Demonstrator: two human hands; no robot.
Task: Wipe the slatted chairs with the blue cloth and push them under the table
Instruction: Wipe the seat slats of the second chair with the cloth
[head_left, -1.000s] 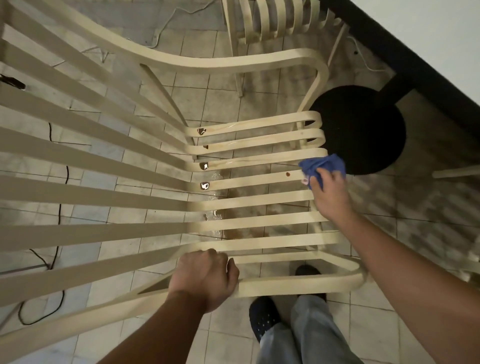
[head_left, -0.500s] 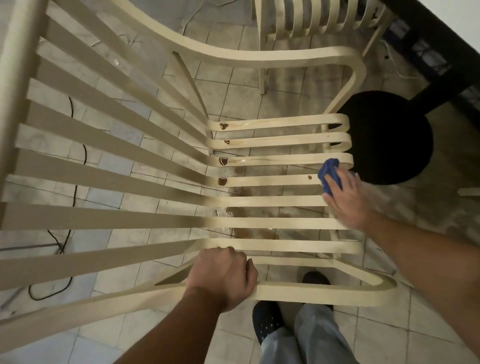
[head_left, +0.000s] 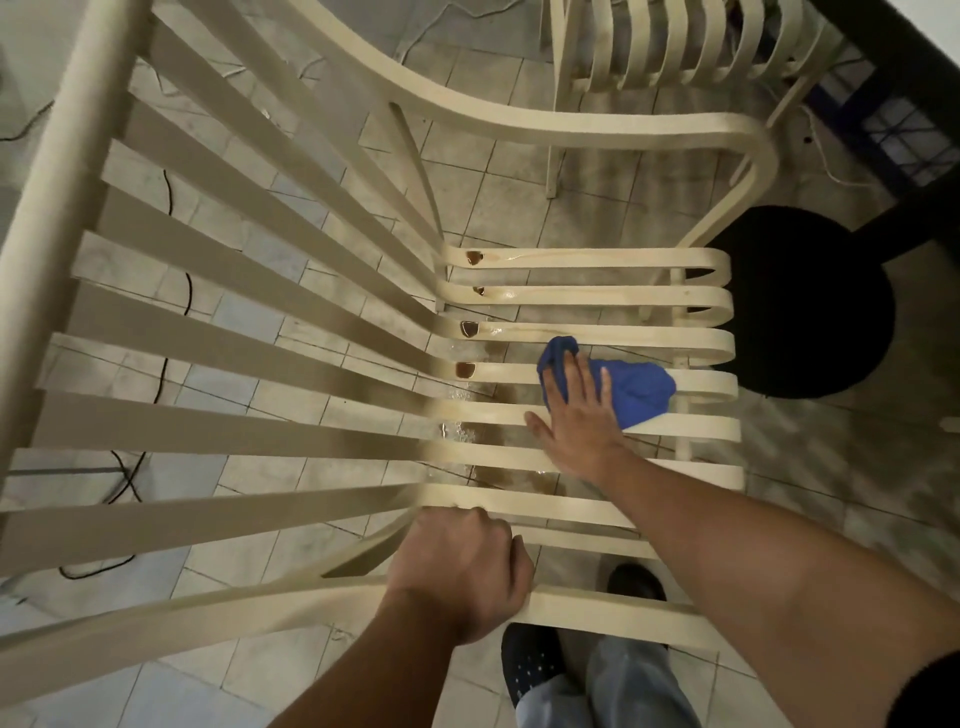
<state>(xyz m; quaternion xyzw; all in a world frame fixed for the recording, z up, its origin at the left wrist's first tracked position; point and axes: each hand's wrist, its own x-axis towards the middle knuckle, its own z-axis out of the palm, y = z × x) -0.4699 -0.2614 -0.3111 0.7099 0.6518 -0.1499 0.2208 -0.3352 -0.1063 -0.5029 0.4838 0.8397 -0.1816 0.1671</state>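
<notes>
- Roughly mid-seat, the blue cloth (head_left: 639, 392) lay bunched across the middle seat slats of the slatted chair (head_left: 597, 257), nearer their curled front ends than the bend into the backrest; part of it was hidden under the palm.
- The right hand (head_left: 582, 421) pressed flat on the cloth, fingers straight and spread, nothing curled round it.
- The left hand (head_left: 462, 571) was wrapped round the chair's near side rail, its fingertips hidden beneath the wood.
- Small dark marks (head_left: 469, 328) sat at the bends of several slats; what they were could not be made out.
- Wet patches (head_left: 462, 431) glistened on the tiled floor (head_left: 509, 208) below the seat.
- The backrest ran out of view at the left edge.
- A second chair (head_left: 675, 47) stood beyond, cut off at the top.
- The round black table base (head_left: 800, 306) was partly behind the slat ends, and only the tabletop's dark edge (head_left: 904, 62) showed.
- Cables (head_left: 171, 208) trailed on the floor at left.
- One dark shoe (head_left: 530, 665) showed beside a grey trouser leg (head_left: 639, 686); the other was mostly hidden behind the rail.
</notes>
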